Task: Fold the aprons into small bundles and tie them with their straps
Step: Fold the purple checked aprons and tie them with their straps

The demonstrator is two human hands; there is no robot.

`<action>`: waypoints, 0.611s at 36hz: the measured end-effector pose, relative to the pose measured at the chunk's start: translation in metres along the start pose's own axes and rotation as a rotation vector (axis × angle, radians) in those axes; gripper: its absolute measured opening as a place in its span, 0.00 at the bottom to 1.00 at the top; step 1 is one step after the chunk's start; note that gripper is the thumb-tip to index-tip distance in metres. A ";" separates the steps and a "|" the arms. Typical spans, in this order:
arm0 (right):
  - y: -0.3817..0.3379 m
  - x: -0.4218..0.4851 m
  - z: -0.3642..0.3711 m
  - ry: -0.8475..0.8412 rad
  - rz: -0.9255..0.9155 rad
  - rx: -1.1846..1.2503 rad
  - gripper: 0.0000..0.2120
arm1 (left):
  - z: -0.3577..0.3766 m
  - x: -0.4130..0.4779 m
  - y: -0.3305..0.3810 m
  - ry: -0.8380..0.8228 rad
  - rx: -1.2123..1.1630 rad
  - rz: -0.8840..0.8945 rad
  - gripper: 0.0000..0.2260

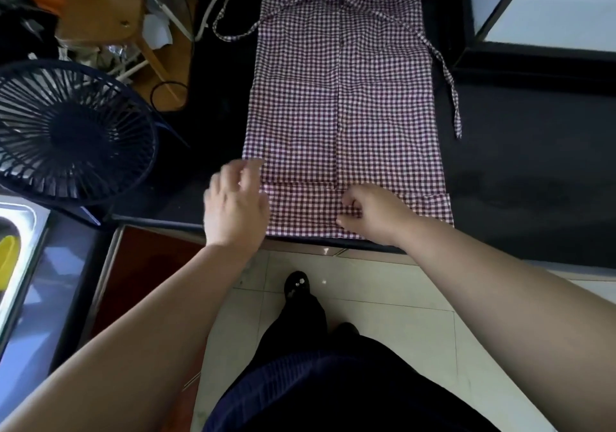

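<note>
- Head view: checked apron (pixel 343 98) lying flat along dark counter (pixel 520 164).
- Right hand (pixel 373 213) pinching near hem; left hand (pixel 233 205) blurred, fingers loose over left corner.
- Cloth looking light, limp; taking hem corners seems best.

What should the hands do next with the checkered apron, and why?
Probably fold the near end over once more, away from the body. The gingham apron lies flat on the counter with its sides folded in, and a narrow fold shows at the near hem. The right hand pinches that fold; the left hand is at its left corner.
</note>
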State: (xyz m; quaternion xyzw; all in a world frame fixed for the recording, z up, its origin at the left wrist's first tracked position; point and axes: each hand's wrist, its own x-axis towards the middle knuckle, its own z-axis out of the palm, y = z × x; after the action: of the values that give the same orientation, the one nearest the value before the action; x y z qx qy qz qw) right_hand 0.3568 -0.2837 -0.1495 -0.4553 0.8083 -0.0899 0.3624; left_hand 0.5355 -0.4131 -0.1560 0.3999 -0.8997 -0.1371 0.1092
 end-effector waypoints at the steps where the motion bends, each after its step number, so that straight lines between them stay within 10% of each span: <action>1: 0.002 -0.003 0.001 0.017 -0.012 0.020 0.22 | 0.002 -0.002 0.006 -0.059 -0.018 0.165 0.20; 5: 0.015 -0.020 0.002 0.069 -0.077 -0.194 0.33 | 0.011 -0.008 0.026 -0.661 0.174 0.305 0.33; 14: 0.049 -0.030 0.004 0.178 -0.118 -0.275 0.16 | 0.009 0.001 0.032 -0.678 0.311 0.293 0.41; 22: 0.037 -0.026 -0.035 0.019 -0.042 -0.085 0.11 | -0.016 0.040 0.031 -0.740 0.171 0.134 0.23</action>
State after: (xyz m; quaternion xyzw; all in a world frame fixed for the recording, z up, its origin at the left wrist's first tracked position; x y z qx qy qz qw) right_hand 0.3170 -0.2481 -0.1289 -0.4863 0.8051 -0.0673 0.3330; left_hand 0.4932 -0.4260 -0.1270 0.2716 -0.9105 -0.1890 -0.2479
